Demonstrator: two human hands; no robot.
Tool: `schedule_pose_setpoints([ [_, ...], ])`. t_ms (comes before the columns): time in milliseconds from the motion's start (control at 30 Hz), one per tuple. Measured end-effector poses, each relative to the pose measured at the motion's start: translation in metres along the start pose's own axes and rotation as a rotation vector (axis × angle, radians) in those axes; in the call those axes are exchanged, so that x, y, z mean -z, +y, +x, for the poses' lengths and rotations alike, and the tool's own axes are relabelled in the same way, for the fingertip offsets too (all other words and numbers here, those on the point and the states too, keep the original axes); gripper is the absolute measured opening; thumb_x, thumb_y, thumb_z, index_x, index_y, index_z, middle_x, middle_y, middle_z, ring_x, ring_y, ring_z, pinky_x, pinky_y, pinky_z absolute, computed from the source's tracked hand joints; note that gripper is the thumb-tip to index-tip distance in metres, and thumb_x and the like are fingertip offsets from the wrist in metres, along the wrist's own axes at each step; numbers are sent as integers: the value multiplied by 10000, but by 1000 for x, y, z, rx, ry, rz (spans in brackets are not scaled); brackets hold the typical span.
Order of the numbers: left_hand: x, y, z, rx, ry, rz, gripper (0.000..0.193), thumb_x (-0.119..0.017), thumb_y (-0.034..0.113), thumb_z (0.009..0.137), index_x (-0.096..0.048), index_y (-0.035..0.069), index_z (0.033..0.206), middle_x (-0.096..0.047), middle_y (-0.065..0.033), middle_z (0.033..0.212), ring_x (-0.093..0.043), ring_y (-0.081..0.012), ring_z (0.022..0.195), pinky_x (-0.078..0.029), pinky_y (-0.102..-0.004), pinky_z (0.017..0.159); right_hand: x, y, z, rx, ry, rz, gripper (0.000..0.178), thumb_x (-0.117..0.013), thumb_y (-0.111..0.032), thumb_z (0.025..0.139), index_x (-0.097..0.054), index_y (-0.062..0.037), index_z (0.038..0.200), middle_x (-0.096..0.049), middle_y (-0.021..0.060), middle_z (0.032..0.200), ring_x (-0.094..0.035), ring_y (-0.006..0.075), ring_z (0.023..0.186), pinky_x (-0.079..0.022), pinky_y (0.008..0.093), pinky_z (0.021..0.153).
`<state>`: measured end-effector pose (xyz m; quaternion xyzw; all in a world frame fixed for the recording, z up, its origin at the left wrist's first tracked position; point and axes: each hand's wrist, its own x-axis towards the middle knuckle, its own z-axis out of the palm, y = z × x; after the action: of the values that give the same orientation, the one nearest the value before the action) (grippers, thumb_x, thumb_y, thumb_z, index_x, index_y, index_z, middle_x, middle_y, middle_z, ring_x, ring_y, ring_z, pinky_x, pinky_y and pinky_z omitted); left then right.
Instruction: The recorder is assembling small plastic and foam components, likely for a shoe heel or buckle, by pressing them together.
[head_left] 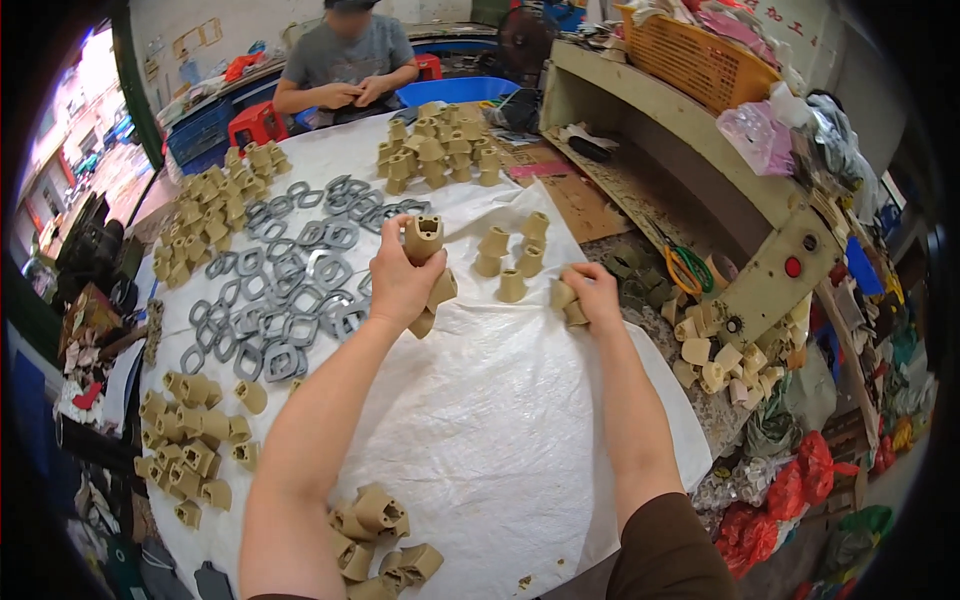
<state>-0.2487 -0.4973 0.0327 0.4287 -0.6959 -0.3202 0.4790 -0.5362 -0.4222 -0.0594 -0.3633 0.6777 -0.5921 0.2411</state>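
Note:
My left hand (400, 278) is closed round a few tan tapered hollow plastic parts (424, 237), raised over the middle of the table. The top one shows its open, ribbed end. At the table's right edge, my right hand (597, 293) grips another tan part (568, 300), partly hidden by the fingers; whether it holds one or two I cannot tell. Between the hands, a small group of the same parts (511, 286) stands upright on the white sheet (480, 400). Left of my left hand lie many grey rounded-square rings (288, 270), loosely heaped.
More tan parts sit in clusters at the far middle (440, 145), far left (205, 215), near left (190, 430) and by my left forearm (375, 515). A person (345, 75) sits across the table. A beige machine housing (690, 150) and red bags (790, 495) are at the right.

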Motion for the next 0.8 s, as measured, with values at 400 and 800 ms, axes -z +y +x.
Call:
schedule_pose_setpoints([
  [400,195,79,-143,284,-389,130,604,-688,108,738,-413,63,1274,-633,-90,802,-614,-167,707,-483,-291,642,-7,-106,-56,133,-228,579,303,-532,-276,922,-549,-69,1143,-612,53,1031,-618,148,838,-524,279,668],
  [800,225,42,-153,307,-1107,668,440,-485,408,841,-559,36,1063,-517,-185,1024,-486,-333,1043,-383,-415,906,-99,-179,-308,1057,-1080,-349,521,-641,-486,745,-582,-128,1119,-468,89,1133,-510,307,994,-437,405,812],
])
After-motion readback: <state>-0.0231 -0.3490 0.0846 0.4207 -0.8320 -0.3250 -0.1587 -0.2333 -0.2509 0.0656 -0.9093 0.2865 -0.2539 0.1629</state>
